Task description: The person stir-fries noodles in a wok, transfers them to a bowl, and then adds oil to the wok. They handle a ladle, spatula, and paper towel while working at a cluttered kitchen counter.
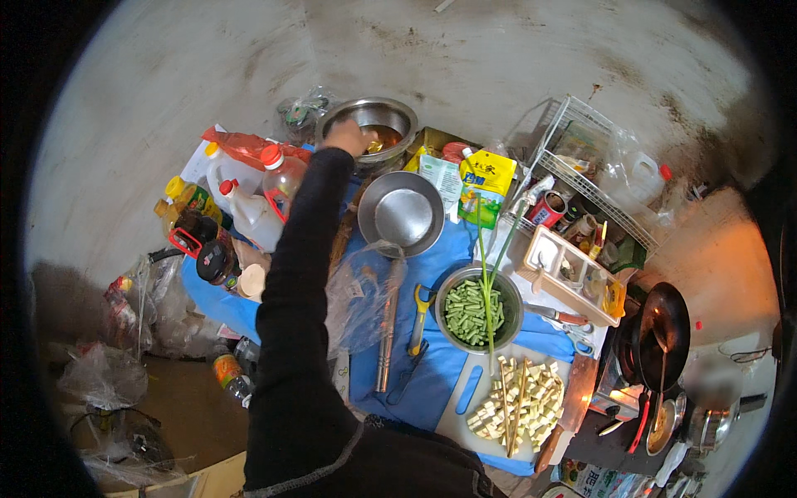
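Observation:
My left hand (350, 137) reaches over the near left rim of a deep steel basin (398, 112) by the wall. Amber liquid and something small and yellow (375, 145) show beside its fingers. The fingertips are partly hidden, so whether they grip anything cannot be made out. My right hand is out of view. In front of me, a steel bowl (464, 274) holds cut green beans, with two long scallion stalks (484, 261) across it. Pale diced vegetable cubes (542, 404) lie on a white cutting board (451, 414), with wooden chopsticks (518, 404) on top.
An empty steel bowl (401, 208) sits near the basin. A peeler (420, 317), a cleaver (578, 392) and a small knife (563, 316) lie on the blue cloth's right half and middle. Plastic bottles (252, 208) crowd the left. A wok (663, 336) and wire rack (591, 180) stand right.

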Available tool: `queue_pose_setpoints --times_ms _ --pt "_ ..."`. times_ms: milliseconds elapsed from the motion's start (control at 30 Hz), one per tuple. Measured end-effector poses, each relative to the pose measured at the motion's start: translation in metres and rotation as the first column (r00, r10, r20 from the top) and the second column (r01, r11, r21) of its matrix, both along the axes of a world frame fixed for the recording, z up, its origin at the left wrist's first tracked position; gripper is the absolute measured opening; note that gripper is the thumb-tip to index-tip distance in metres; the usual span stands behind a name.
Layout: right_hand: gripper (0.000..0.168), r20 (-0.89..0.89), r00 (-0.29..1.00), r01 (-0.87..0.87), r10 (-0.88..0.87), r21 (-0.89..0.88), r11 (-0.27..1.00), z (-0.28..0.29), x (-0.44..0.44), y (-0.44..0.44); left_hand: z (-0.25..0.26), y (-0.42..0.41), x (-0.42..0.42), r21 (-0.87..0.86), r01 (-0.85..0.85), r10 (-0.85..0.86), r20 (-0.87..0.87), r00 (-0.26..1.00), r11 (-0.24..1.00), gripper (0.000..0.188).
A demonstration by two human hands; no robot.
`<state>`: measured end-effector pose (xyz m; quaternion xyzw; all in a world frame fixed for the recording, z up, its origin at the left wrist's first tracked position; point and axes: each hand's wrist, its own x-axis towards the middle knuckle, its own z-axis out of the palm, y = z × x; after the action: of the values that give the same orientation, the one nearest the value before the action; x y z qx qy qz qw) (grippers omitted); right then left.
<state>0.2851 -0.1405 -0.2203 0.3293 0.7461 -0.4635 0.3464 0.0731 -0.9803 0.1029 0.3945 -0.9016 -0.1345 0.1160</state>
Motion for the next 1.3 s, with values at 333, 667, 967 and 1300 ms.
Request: queue_pose_setpoints --times_ms 333,667,967,1300 --pt "0.022 0.058 0.990 0.128 -0.127 -0.029 0.991 0.014 0.000 0.008 0.081 -0.133 0.142 0.016 0.102 -0.096 0.507 0.857 0.995 0.035" --pt "0.019 0.104 0.979 0.179 -0.174 -0.033 0.983 0.027 0.012 -0.006 0.039 -0.137 0.183 0.413 -0.174 0.316 -0.308 0.897 0.894 0.019" --pt "0.018 0.086 0.959 0.273 -0.269 -0.035 0.961 0.040 0.021 -0.013 0.109 -0.095 0.100 0.410 0.073 0.269 -0.713 0.648 0.909 0.025" --pt "0.018 -0.027 0.995 0.095 -0.101 -0.180 0.979 0.020 0.048 -0.014 0.062 -0.013 -0.001 0.829 0.211 0.204 -0.360 0.910 0.518 0.055"
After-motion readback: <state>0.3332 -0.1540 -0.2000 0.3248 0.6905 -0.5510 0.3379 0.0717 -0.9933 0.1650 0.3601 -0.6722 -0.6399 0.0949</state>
